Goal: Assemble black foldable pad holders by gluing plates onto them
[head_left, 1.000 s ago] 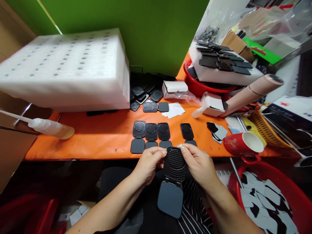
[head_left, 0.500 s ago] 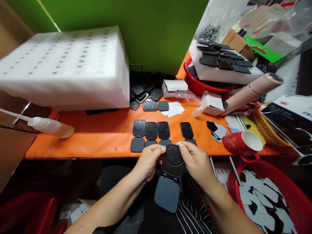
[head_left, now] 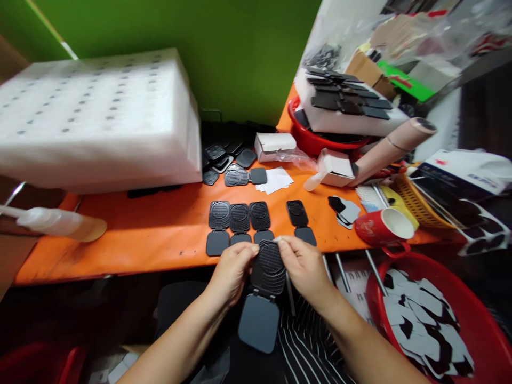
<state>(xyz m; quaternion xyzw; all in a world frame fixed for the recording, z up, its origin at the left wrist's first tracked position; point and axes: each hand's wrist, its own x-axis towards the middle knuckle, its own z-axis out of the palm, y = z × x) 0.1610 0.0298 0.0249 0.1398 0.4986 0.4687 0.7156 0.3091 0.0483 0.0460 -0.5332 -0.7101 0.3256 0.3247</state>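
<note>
Head view showed the fingers of the left hand and the right hand closed in a pinch on a black hinged piece, one at each upper corner of its ridged plate. That piece was held above the lap, just in front of the orange-covered table, its smooth dark-grey square plate hanging lowest. Low on the right, a large round red plastic tub held a heap of flat white and black pieces. At the back right, a smaller red plastic basin bore a tilted white foam block with black hinged plates laid in rows on it; what lay beneath the block was too dark to tell. A red mug with a pale inside stood near the table's front edge, beside a yellow-orange perforated plastic basket whose contents were hard to make out. At the left, a translucent squeeze bottle lay on its side, amber liquid in its base. Two small white cardboard boxes sat farther back, their insides hidden.
</note>
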